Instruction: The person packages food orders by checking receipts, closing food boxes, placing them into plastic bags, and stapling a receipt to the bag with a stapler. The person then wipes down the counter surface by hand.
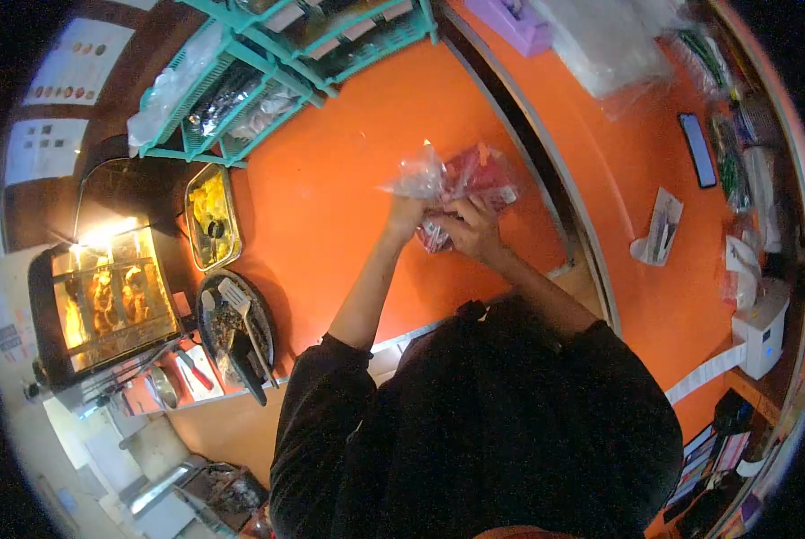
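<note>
Above the orange counter [321, 189], both my hands are closed on a clear plastic bag [488, 171] with red showing in it or printed on it. My left hand [408, 217] grips the gathered, crumpled clear end, which sticks up past the fingers. Close beside it, my right hand [474, 226] pinches the bag near its red part. A small red-and-white patterned piece hangs below the fingers, and I cannot tell whether it belongs to the bag. The hands partly hide the bag's middle.
At left are a lit glass-fronted oven [115, 292], a metal tray of yellow food [212, 216] and a black pan [241, 314] with a spatula [237, 296]. Teal racks [250, 72] stand behind. On the right lie a phone [697, 151] and a label printer [761, 337]. A dark gap [528, 126] divides the counters.
</note>
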The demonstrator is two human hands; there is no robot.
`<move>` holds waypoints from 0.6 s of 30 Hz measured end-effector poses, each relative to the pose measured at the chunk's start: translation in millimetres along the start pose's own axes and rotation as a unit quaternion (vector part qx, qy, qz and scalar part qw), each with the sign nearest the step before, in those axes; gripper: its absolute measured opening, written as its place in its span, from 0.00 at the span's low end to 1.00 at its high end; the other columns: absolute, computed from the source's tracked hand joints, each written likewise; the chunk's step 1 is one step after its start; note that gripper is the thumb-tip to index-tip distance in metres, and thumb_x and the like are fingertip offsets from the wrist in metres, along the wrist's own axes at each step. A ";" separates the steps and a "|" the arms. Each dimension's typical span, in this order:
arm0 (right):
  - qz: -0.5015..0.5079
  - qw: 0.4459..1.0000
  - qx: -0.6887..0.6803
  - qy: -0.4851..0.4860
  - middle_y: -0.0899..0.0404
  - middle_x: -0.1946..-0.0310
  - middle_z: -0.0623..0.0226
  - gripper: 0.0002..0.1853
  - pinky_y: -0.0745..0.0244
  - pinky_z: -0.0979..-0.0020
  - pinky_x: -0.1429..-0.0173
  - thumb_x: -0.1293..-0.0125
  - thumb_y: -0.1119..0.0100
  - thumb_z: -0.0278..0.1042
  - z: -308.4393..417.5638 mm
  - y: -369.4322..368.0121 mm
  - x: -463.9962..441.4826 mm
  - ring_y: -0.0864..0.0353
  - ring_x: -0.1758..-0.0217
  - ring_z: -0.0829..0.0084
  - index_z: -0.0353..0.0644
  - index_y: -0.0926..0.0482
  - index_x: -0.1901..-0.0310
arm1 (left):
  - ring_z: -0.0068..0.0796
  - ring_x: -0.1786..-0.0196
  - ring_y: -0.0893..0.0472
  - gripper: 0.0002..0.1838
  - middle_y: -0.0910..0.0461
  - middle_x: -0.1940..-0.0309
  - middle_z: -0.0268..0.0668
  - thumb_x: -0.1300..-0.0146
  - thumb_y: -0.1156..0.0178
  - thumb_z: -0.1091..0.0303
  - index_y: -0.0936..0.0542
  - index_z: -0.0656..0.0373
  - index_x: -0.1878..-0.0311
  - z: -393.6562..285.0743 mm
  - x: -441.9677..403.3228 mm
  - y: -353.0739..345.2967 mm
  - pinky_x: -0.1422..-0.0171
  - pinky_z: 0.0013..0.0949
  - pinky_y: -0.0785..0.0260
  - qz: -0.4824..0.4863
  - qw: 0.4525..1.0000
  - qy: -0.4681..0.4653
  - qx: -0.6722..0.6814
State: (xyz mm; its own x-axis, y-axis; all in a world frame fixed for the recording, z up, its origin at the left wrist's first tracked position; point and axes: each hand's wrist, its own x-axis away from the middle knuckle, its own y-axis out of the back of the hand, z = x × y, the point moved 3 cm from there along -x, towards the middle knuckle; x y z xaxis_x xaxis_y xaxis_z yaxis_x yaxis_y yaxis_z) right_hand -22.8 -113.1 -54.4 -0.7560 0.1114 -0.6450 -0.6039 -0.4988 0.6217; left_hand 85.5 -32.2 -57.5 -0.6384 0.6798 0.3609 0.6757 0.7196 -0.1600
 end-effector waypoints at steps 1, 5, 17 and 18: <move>-0.021 1.000 -0.006 -0.005 0.27 0.63 0.69 0.10 0.32 0.65 0.61 0.58 0.40 0.33 2.5 -1.3 -1.8 0.28 0.63 0.67 0.52 0.20 0.70 | 0.26 0.64 0.27 0.12 0.28 0.67 0.33 0.52 0.46 0.76 0.28 0.59 0.61 6.5 -0.3 1.6 0.59 0.30 0.32 -0.022 0.999 -0.031 -0.017; -0.092 0.956 -0.196 -0.199 0.25 0.69 0.67 0.06 0.32 0.69 0.58 0.52 0.42 0.28 -1.5 -7.5 0.3 0.27 0.63 0.69 0.45 0.20 0.69 | 0.25 0.66 0.26 0.11 0.26 0.70 0.32 0.52 0.45 0.77 0.28 0.60 0.62 27.9 -10.4 14.9 0.64 0.27 0.32 0.005 0.999 -0.003 0.049; -0.039 0.710 -0.493 -0.500 0.27 0.77 0.62 0.22 0.28 0.75 0.76 0.57 0.40 0.16 -28.0 -8.6 4.9 0.26 0.76 0.74 0.41 0.41 0.64 | 0.24 0.64 0.26 0.11 0.24 0.67 0.32 0.51 0.40 0.73 0.27 0.59 0.62 13.2 2.1 7.2 0.63 0.29 0.31 0.009 0.999 -0.018 -0.038; -0.039 0.711 -0.492 -0.501 0.27 0.77 0.62 0.22 0.28 0.75 0.76 0.57 0.40 0.16 -27.7 -5.0 1.9 0.26 0.76 0.74 0.41 0.41 0.64 | 0.24 0.64 0.26 0.11 0.24 0.67 0.32 0.51 0.40 0.73 0.27 0.59 0.62 13.6 3.0 6.4 0.63 0.29 0.31 0.010 0.999 -0.017 -0.038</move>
State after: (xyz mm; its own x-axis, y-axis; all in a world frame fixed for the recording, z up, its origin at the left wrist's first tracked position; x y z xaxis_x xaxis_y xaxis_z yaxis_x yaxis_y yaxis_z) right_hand -14.3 -134.2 -71.1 -0.8280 0.4820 0.2866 -0.5576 -0.7620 -0.3294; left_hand 83.0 -23.7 -69.9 -0.6355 0.7000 0.3258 0.7141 0.6934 -0.0967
